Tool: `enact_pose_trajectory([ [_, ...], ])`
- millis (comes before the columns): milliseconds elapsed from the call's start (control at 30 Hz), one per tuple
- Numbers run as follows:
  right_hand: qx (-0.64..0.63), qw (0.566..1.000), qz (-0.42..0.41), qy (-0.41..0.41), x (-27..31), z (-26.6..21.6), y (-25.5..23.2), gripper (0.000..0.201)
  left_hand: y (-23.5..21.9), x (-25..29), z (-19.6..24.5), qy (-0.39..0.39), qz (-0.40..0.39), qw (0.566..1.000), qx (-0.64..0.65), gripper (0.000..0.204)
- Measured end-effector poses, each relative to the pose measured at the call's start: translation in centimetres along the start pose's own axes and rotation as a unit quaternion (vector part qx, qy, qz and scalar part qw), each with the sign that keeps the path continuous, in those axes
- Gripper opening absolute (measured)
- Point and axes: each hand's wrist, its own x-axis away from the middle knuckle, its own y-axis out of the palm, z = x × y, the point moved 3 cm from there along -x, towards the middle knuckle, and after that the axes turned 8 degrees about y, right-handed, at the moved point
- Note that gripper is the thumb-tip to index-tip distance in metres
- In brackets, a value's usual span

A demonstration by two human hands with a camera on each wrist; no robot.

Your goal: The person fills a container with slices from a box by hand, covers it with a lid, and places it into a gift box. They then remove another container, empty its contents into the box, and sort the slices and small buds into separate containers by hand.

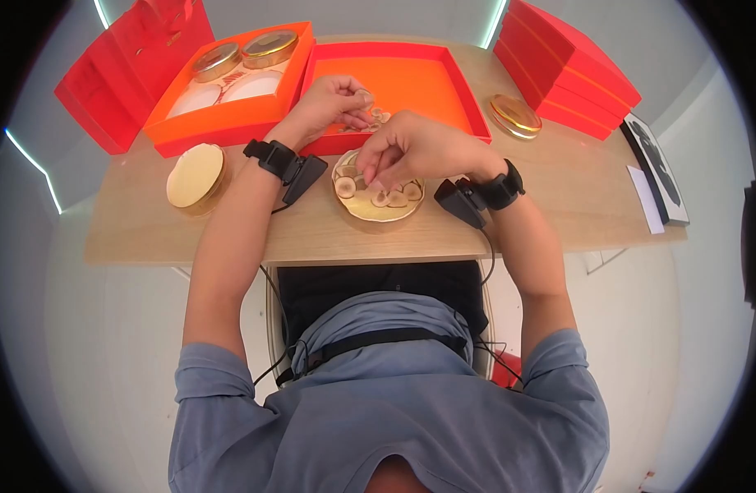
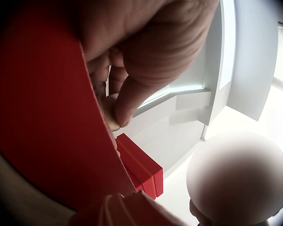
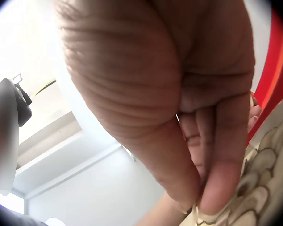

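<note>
My left hand [image 1: 333,107] is over the near edge of an orange-lined red box lid [image 1: 411,74], close to a small pile of pale round slices [image 1: 380,117]. Its thumb and fingertip come together in the left wrist view; I cannot tell whether a slice is between them. Lower down, my right hand [image 1: 423,152] reaches over a round container [image 1: 376,215] with a gold-coloured inside. A thin pale slice [image 3: 195,215] is pinched between its thumb and finger. Brown-rimmed slices [image 3: 254,200] lie overlapping in this container, partly hidden by the right hand.
At the left stand an open orange box [image 1: 222,115] with gold-lidded containers, a red bag [image 1: 135,70] and another round container [image 1: 195,177]. On the right are stacked red boxes [image 1: 563,74], a gold lid [image 1: 515,115] and a black-framed picture [image 1: 657,168].
</note>
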Motion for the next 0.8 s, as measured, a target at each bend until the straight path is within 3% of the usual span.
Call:
enact_pose_trajectory([
  [67,0.026,0.999,0.015,-0.014,-0.1,-0.1,-0.1,0.017,0.1,0.1,0.3,0.0,0.002,1.0,-0.007,0.014],
  [267,-0.006,0.969,0.244,0.027,-0.7,1.4,-3.2,0.016,0.4,0.2,0.6,0.022,-0.027,0.999,-0.014,0.017],
  [367,0.033,0.955,0.29,0.056,-0.9,2.7,-4.1,0.019,0.6,0.2,0.8,0.027,-0.052,0.998,-0.037,0.018],
  [467,0.045,0.943,0.328,0.033,-1.4,3.4,-4.2,0.021,0.8,0.4,1.0,0.026,-0.06,0.997,-0.037,0.017],
  [567,0.057,0.938,0.334,0.067,-1.1,3.0,-4.2,0.024,1.1,0.6,1.3,0.021,-0.077,0.996,-0.036,0.015],
  [667,0.019,0.936,0.353,-0.009,-1.5,3.5,-3.9,0.021,1.1,0.5,1.0,0.029,-0.103,0.994,-0.026,0.016],
  [767,-0.002,0.947,0.321,0.004,-1.8,3.8,-4.0,0.022,1.0,0.4,0.8,0.031,-0.111,0.993,-0.029,0.018],
  [800,0.021,0.936,0.35,-0.004,-1.5,3.5,-4.1,0.021,0.9,0.4,0.8,0.029,-0.111,0.993,-0.033,0.018],
])
